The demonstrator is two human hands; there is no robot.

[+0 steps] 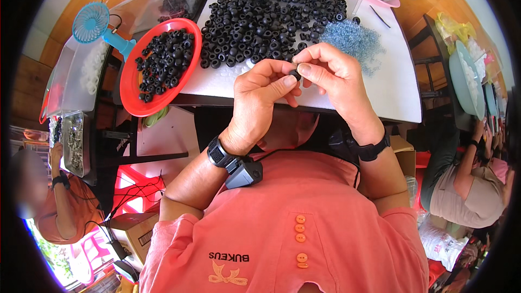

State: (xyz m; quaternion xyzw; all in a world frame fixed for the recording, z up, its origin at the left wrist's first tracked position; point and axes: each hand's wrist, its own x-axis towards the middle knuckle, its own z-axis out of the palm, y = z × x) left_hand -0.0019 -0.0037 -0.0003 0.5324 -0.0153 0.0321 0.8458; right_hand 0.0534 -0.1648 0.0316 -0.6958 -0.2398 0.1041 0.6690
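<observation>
Above the near edge of the white tabletop, my two hands meet at a small black bead-like piece with a round shape. My left hand pinches it between thumb and forefinger. From the other side, my right hand closes its thumb and fingertips on the same piece; whether a second tiny part is between them is hidden. Just beyond the fingers lies a wide heap of similar black hollow pieces. A pile of tiny clear-blue parts sits right behind my right hand.
A red plate of black pieces overhangs the table's left edge, beside a blue fan. A thin dark strip lies at the far right of the white tabletop. Other people sit at left and right, near a pale green basin.
</observation>
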